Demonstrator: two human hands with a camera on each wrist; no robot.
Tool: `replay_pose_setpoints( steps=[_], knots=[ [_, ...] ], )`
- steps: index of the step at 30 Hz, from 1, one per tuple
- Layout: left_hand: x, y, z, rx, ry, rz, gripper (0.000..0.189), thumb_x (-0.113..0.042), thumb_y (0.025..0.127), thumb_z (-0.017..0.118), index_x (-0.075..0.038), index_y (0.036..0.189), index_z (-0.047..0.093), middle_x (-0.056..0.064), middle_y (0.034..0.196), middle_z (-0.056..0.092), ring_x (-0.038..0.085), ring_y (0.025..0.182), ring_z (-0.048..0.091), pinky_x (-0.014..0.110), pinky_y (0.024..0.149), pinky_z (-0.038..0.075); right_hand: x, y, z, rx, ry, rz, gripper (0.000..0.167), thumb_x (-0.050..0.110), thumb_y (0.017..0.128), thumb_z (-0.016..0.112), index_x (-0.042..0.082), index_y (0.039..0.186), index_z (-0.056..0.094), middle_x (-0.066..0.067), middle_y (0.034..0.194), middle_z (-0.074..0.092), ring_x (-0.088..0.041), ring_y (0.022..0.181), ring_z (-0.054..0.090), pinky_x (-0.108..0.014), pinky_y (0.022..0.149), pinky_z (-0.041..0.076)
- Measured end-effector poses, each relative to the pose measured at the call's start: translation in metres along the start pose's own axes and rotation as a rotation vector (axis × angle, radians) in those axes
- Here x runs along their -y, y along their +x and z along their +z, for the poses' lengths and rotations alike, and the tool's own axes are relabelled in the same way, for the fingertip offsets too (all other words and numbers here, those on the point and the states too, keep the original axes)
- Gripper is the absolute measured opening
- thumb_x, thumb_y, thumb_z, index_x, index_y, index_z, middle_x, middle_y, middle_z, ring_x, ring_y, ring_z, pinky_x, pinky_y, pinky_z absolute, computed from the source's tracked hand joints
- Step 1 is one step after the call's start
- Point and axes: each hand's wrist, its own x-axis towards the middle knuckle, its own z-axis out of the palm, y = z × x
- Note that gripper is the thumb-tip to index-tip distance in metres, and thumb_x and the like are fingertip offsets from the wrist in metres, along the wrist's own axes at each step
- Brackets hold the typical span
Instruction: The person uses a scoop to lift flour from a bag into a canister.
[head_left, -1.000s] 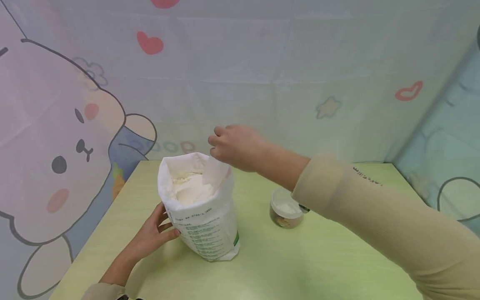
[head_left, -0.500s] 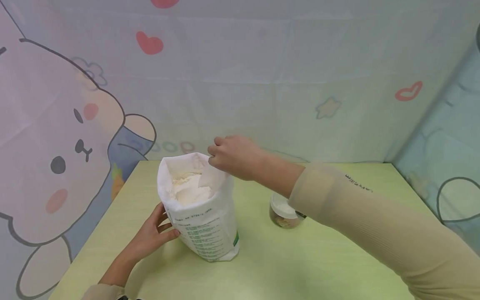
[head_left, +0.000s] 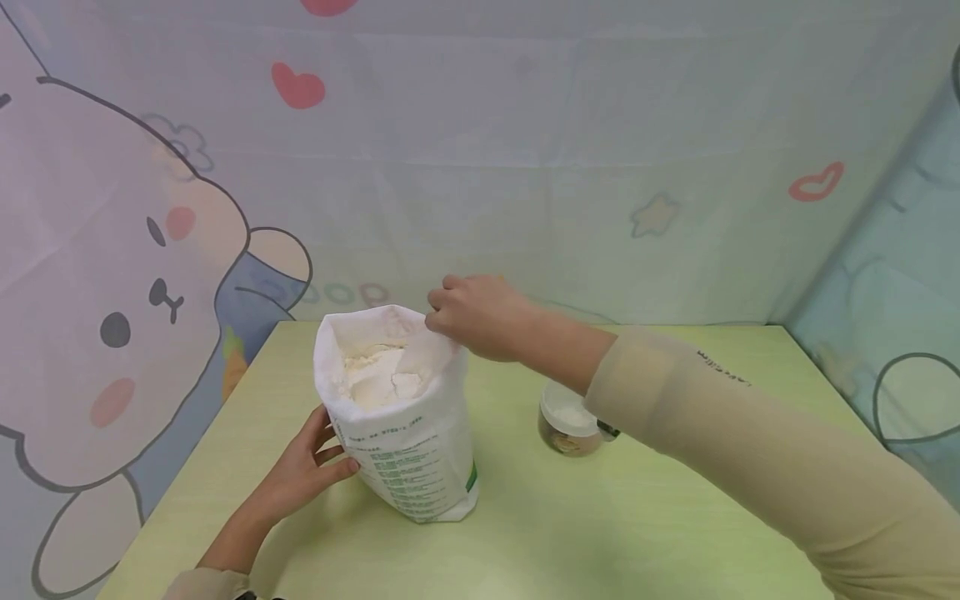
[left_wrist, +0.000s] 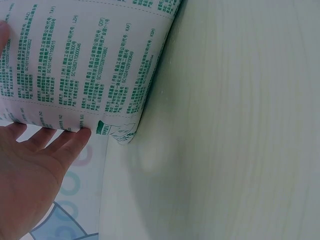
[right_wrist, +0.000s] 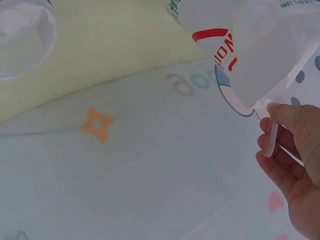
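A white paper bag (head_left: pixel 405 450) with green print stands upright on the table, its top unfolded around pale flour (head_left: pixel 375 375). My left hand (head_left: pixel 300 467) steadies the bag's left side, fingers extended and thumb at the front; in the left wrist view, fingertips (left_wrist: pixel 82 134) touch the printed wall. Over the right back rim, my right hand (head_left: pixel 480 317) pinches the white plastic handle (right_wrist: pixel 271 140) of what looks like a scoop. Its other end is hidden by the bag. A loose lump of flour (head_left: pixel 407 383) lies in the opening.
A clear round tub (head_left: pixel 570 425) with white powder inside and a dark handle or clip stands right of the bag, partly beneath my right sleeve (head_left: pixel 675 400). Behind the pale green table (head_left: pixel 637 517) hangs a printed cloth (head_left: pixel 525 167).
My right hand has come down to the bag's rim and shifted slightly right. A lump of flour now shows inside the opening. The left hand and the bag have stayed put.
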Motion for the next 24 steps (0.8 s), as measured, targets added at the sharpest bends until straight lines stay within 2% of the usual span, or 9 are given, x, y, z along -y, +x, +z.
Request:
replay_pose_setpoints(
  steps=[6,9,13,16,19,24],
  knots=[
    [0.000,0.001,0.000,-0.002,0.000,0.000,0.084,-0.011,0.083,0.068,-0.017,0.147,0.014,0.012,0.145,0.026,0.032,0.127,0.033,0.022,0.095,0.044,-0.006,-0.003,0.005,-0.049,0.086,0.011,0.019,0.012,0.088,0.062,0.017,0.106,0.067,-0.001,0.097,0.062,-0.018,0.086,0.054,-0.026,0.064,0.053],
    [-0.002,0.000,0.000,0.000,-0.001,0.001,0.083,-0.011,0.083,0.068,-0.016,0.147,0.014,0.011,0.145,0.026,0.033,0.127,0.032,0.019,0.095,0.043,-0.010,-0.006,0.009,-0.080,0.164,0.029,0.017,0.016,0.088,0.062,0.018,0.104,0.067,0.000,0.096,0.062,-0.018,0.088,0.055,-0.026,0.064,0.052],
    [-0.003,0.000,0.000,0.002,-0.002,0.003,0.084,-0.011,0.084,0.068,-0.016,0.147,0.013,0.011,0.146,0.025,0.035,0.128,0.031,0.017,0.094,0.043,-0.013,-0.009,0.013,-0.123,0.266,0.048,0.015,0.013,0.088,0.062,0.016,0.102,0.067,-0.001,0.096,0.062,-0.020,0.090,0.056,-0.028,0.066,0.052],
    [-0.003,0.000,0.000,0.003,-0.008,0.002,0.085,-0.011,0.083,0.068,-0.016,0.147,0.012,0.011,0.146,0.024,0.036,0.128,0.030,0.017,0.094,0.043,-0.014,-0.011,0.016,-0.136,0.303,0.055,0.016,0.010,0.087,0.061,0.016,0.101,0.067,-0.001,0.096,0.063,-0.021,0.091,0.058,-0.029,0.066,0.052],
    [-0.002,0.000,0.000,0.002,-0.008,0.001,0.085,-0.011,0.083,0.068,-0.017,0.147,0.013,0.011,0.146,0.025,0.028,0.128,0.033,0.017,0.094,0.043,-0.015,-0.011,0.018,-0.135,0.326,0.063,0.016,0.009,0.087,0.061,0.015,0.101,0.067,-0.001,0.096,0.063,-0.020,0.091,0.058,-0.029,0.067,0.052],
    [-0.002,0.000,0.000,0.001,-0.010,0.010,0.084,-0.011,0.083,0.068,-0.017,0.147,0.013,0.011,0.146,0.024,-0.002,0.122,0.035,0.016,0.094,0.042,-0.017,-0.012,0.020,-0.130,0.391,0.081,0.014,0.010,0.087,0.062,0.016,0.099,0.066,0.000,0.096,0.064,-0.019,0.091,0.059,-0.031,0.071,0.053]
  ],
)
